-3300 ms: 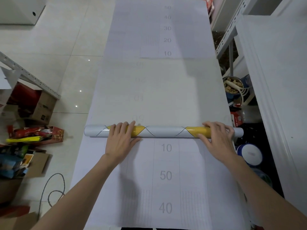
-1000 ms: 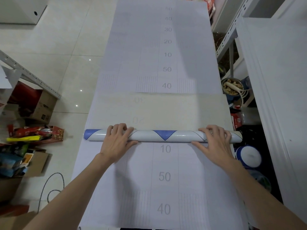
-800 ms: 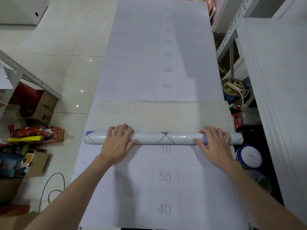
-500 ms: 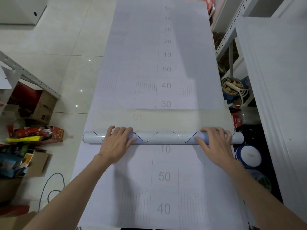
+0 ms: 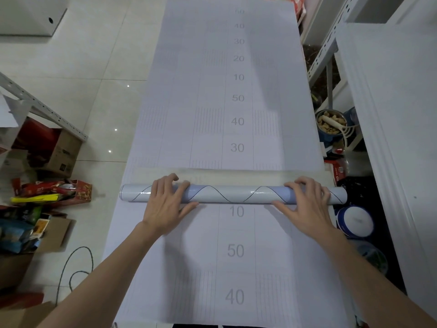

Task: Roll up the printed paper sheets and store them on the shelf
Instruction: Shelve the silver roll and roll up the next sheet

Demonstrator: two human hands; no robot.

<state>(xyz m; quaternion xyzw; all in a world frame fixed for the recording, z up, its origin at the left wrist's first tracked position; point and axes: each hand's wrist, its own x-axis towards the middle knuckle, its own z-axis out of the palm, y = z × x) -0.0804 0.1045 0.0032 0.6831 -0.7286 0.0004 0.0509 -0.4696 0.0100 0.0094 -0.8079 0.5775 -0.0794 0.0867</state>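
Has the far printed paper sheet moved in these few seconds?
Yes, toward the person. The near edge of the printed paper sheet lay beyond the blue pot of peanuts; now it lies nearer, by the white paper roll.

Pale blue-and-white roll (image 5: 233, 194) with thin black zigzags; sheet (image 5: 236, 102) seemingly lavender-white, grey numerals.

On the long white printed paper sheet (image 5: 208, 95) spread beyond the glossy pale paper roll (image 5: 236, 196), grey numbers were printed in one column, read from far to near as 50, 40, 30, 20, 10, 50, 40, 30. On the white printed paper stretch (image 5: 184, 256) nearer than the roll, 10, 50 and 40 were read. Print on the brown cardboard box (image 5: 63, 157) and the red packets (image 5: 47, 190) could not be made out.
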